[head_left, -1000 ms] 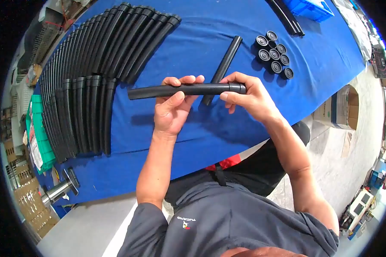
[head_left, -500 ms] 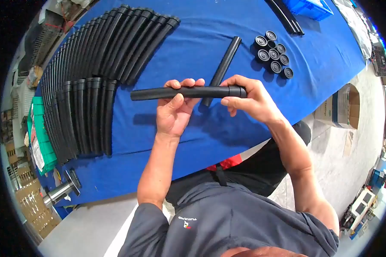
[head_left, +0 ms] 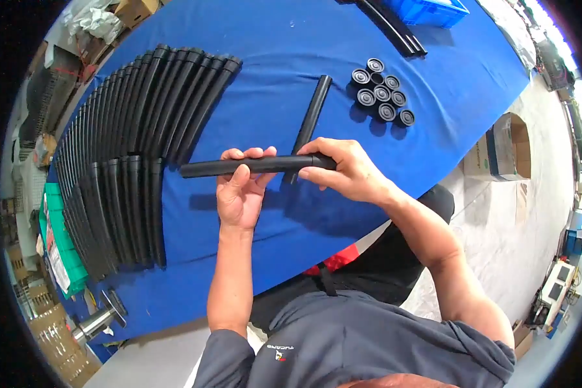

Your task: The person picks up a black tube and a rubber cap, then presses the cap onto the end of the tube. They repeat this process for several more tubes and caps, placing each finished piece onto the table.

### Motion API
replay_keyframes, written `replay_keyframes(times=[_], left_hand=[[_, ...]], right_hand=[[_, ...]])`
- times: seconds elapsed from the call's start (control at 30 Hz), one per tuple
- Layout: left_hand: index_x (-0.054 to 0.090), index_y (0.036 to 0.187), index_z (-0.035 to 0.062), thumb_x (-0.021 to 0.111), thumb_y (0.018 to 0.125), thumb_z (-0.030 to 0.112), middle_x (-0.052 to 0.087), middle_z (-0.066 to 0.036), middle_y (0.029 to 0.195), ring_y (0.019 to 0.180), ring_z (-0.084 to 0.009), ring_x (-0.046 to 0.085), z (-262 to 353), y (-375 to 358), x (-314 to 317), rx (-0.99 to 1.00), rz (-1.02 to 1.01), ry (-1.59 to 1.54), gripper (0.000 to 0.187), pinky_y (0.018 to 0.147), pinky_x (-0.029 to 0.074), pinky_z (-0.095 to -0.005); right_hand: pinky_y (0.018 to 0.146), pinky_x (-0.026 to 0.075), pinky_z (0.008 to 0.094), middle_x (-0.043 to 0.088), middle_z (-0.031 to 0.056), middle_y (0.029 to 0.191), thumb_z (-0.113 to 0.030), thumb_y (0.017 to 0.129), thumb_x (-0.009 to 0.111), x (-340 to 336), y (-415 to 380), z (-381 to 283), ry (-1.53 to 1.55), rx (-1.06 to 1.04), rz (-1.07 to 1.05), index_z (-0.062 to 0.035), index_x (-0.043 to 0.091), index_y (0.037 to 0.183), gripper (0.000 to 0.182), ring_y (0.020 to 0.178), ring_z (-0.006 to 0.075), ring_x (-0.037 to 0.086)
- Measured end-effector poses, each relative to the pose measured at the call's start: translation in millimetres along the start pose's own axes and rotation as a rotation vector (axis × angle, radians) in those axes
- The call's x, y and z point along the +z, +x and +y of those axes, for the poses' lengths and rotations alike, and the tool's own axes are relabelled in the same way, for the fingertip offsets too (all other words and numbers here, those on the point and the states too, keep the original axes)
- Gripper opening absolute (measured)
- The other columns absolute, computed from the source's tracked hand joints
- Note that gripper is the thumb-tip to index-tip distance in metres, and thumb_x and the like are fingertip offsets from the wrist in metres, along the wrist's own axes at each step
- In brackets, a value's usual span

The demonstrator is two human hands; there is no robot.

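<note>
A black tube (head_left: pixel 239 166) is held level above the blue cloth in both hands. My left hand (head_left: pixel 239 187) wraps its middle, thumb in front and fingers behind. Around the capped right end closes my right hand (head_left: pixel 346 169), partly covering the black cap (head_left: pixel 323 161). Beneath the held tube, another black tube (head_left: pixel 313 113) lies slanted on the cloth, its lower part partly hidden by the hands. Up and to the right stands a cluster of round black caps (head_left: pixel 382 93).
Rows of capped black tubes (head_left: pixel 194 107) fill the left of the blue-covered table (head_left: pixel 265 97). More black tubes (head_left: pixel 394 29) lie at the back beside a blue bin (head_left: pixel 433 11). A green tray (head_left: pixel 73 242) and a metal cylinder (head_left: pixel 97 323) are at the left edge. A cardboard box (head_left: pixel 491 155) stands on the floor.
The view has shifted, so the table things appear lower and further left. Both hands still hold the tube; my right hand now covers more of the capped end.
</note>
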State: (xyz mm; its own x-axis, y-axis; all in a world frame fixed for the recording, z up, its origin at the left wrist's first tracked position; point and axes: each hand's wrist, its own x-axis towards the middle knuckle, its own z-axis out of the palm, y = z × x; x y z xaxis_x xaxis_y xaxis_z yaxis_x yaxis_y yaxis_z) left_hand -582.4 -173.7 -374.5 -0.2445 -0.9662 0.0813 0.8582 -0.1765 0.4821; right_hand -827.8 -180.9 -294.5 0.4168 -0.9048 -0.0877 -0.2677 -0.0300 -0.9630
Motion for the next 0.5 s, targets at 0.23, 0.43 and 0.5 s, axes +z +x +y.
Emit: replay_keyframes(times=[0.23,0.43,0.5], left_hand=[[0.06,0.125,0.007,0.064,0.101,0.008,0.067,-0.019,0.128,0.132,-0.0414,0.058,-4,-1,1,0.016,0.038,0.015,0.025,0.108,0.054,-0.0577],[0.062,0.126,0.0059,0.062,0.102,0.008,0.065,-0.022,0.133,0.132,-0.0412,0.057,0,1,-7,-0.055,0.055,-0.024,0.024,0.109,0.053,-0.0571],[0.062,0.121,0.0073,0.065,0.1,0.005,0.068,-0.022,0.127,0.127,-0.0416,0.061,0,1,-3,-0.048,0.104,-0.025,0.022,0.107,0.055,-0.0564]], right_hand=[[0.07,0.055,0.0392,0.068,0.0166,0.086,-0.021,0.092,0.076,-1,2,10,-0.191,-0.236,0.06,0.0005,0.067,0.11,0.029,0.078,0.0322,0.069],[0.071,0.055,0.043,0.069,0.0183,0.089,-0.025,0.09,0.077,12,3,22,-0.381,-0.478,0.183,0.0006,0.065,0.11,0.035,0.082,0.0363,0.068],[0.071,0.056,0.0413,0.069,0.0178,0.088,-0.026,0.089,0.078,8,2,15,-0.297,-0.325,0.09,-0.0005,0.066,0.11,0.035,0.08,0.0363,0.069]])
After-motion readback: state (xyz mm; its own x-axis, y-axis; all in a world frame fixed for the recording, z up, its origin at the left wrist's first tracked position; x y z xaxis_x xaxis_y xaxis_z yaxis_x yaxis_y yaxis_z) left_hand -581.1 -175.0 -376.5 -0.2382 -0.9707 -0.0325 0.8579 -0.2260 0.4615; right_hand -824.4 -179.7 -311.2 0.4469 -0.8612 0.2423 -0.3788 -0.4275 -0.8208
